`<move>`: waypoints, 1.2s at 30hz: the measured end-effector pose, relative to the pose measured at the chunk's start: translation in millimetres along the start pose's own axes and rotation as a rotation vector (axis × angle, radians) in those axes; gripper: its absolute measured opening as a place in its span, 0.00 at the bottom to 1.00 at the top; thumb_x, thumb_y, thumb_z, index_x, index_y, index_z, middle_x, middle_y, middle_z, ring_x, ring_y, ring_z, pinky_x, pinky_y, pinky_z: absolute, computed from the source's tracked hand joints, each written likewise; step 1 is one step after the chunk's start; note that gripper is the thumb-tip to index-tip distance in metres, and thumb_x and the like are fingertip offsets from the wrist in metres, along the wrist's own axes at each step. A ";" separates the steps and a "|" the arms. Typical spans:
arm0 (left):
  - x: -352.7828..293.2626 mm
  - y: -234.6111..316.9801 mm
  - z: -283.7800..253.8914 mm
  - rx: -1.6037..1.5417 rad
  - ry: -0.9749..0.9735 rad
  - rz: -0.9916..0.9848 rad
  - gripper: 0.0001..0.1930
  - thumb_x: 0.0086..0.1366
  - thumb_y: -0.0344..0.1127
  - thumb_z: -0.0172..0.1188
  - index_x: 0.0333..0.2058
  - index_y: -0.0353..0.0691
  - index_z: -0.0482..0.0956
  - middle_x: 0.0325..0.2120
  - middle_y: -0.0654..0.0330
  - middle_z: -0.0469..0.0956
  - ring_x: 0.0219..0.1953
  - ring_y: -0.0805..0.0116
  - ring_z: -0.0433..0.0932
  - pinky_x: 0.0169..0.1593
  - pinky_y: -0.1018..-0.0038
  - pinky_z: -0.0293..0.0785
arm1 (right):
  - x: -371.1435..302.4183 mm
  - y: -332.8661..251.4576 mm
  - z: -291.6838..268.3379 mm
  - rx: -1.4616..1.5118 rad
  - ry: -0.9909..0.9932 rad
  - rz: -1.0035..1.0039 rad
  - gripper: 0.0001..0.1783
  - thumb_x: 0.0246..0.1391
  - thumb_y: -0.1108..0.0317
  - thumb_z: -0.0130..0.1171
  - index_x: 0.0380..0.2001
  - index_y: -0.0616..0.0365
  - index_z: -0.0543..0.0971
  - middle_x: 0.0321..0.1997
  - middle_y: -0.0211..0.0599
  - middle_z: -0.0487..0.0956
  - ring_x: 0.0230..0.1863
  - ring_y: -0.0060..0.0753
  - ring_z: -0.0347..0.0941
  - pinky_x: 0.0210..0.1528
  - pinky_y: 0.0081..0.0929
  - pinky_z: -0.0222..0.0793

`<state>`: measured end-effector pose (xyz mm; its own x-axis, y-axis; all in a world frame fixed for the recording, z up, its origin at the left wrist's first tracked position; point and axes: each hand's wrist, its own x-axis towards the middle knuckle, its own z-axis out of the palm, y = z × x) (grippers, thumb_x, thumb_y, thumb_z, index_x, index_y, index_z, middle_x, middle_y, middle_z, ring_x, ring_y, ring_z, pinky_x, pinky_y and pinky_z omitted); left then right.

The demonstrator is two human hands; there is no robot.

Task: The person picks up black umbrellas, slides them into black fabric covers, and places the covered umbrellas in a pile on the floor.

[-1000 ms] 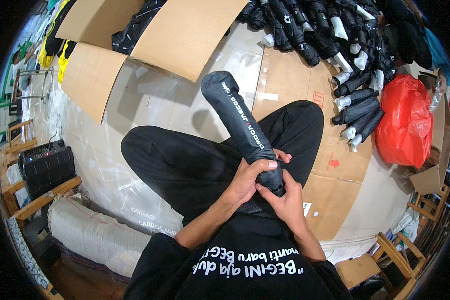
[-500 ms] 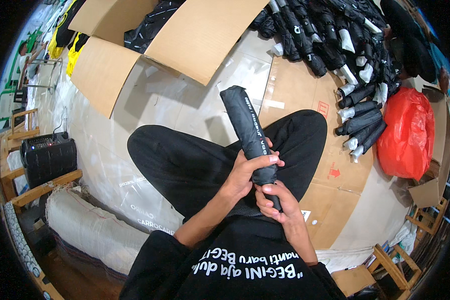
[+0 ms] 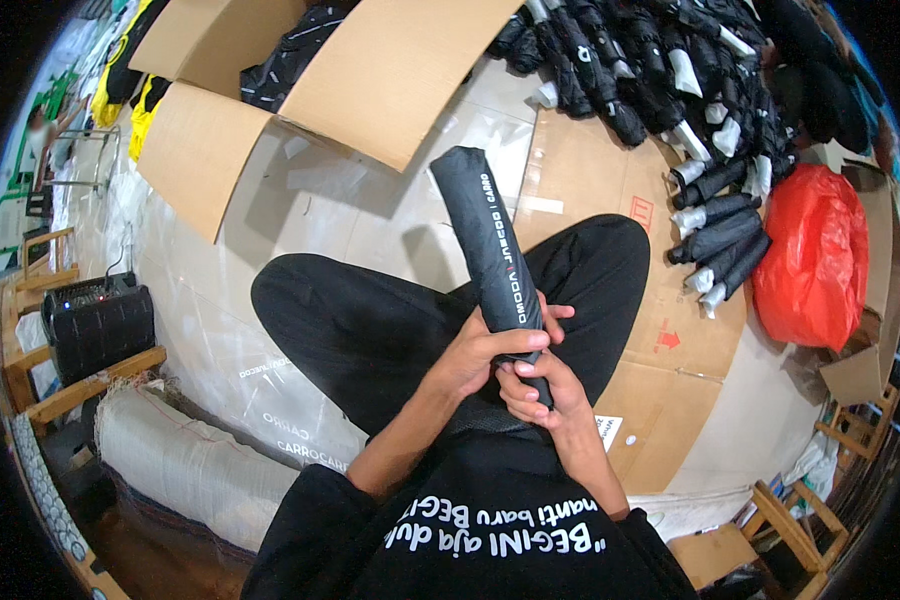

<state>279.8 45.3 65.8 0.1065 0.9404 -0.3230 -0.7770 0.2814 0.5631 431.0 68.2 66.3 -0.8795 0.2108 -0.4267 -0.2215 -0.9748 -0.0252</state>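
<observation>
A folded black umbrella (image 3: 483, 235) in a black sleeve with white lettering slants upward over my crossed legs. My left hand (image 3: 477, 352) wraps round its lower part, the thumb lying across the front and fingertips showing on the far side. Just below, my right hand (image 3: 547, 388) grips the handle end, thumb pressed on it. The two hands are close together, and most of the handle is hidden by the right fingers.
An open cardboard box (image 3: 370, 90) with black items stands ahead. Many black folded umbrellas (image 3: 660, 75) lie at the far right on flattened cardboard (image 3: 580, 180), beside a red plastic bag (image 3: 810, 260). A black speaker (image 3: 100, 320) and a white sack (image 3: 190, 465) are at left.
The umbrella has moved slightly away from me and its top is a little higher in view. My left hand sits lower on it, and the right hand has come up closer to the left.
</observation>
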 end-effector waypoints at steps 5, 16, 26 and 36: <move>20.4 40.6 -11.4 -0.099 0.252 0.198 0.32 0.61 0.32 0.67 0.61 0.35 0.63 0.41 0.50 0.80 0.46 0.60 0.82 0.49 0.67 0.79 | -17.7 -2.3 13.3 -0.803 0.406 -0.151 0.11 0.56 0.68 0.63 0.31 0.63 0.72 0.18 0.36 0.71 0.12 0.28 0.67 0.15 0.27 0.62; 20.4 3.3 3.8 -0.196 0.451 0.098 0.23 0.57 0.31 0.65 0.50 0.38 0.67 0.26 0.61 0.72 0.30 0.68 0.76 0.48 0.63 0.80 | -1.7 6.0 17.9 -0.732 0.441 -0.148 0.09 0.50 0.70 0.65 0.24 0.58 0.75 0.16 0.21 0.69 0.13 0.16 0.61 0.16 0.21 0.51; 10.3 20.7 4.2 -0.020 0.465 0.159 0.17 0.56 0.25 0.65 0.43 0.36 0.72 0.29 0.58 0.77 0.34 0.64 0.82 0.53 0.66 0.77 | 2.2 17.0 19.7 -1.734 0.790 -0.672 0.12 0.47 0.66 0.66 0.23 0.62 0.75 0.14 0.36 0.73 0.15 0.30 0.69 0.22 0.30 0.66; 5.5 -3.1 10.8 -0.099 0.171 0.052 0.18 0.53 0.34 0.62 0.41 0.36 0.69 0.22 0.60 0.71 0.29 0.62 0.77 0.73 0.48 0.52 | 3.0 29.9 -1.3 0.088 -0.108 0.048 0.12 0.54 0.72 0.59 0.22 0.53 0.67 0.12 0.21 0.59 0.10 0.15 0.52 0.17 0.20 0.47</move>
<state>289.5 51.7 70.4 -0.0356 0.9047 -0.4246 -0.8366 0.2054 0.5079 422.4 39.6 63.1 -0.9290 0.1752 -0.3259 -0.2100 -0.9748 0.0745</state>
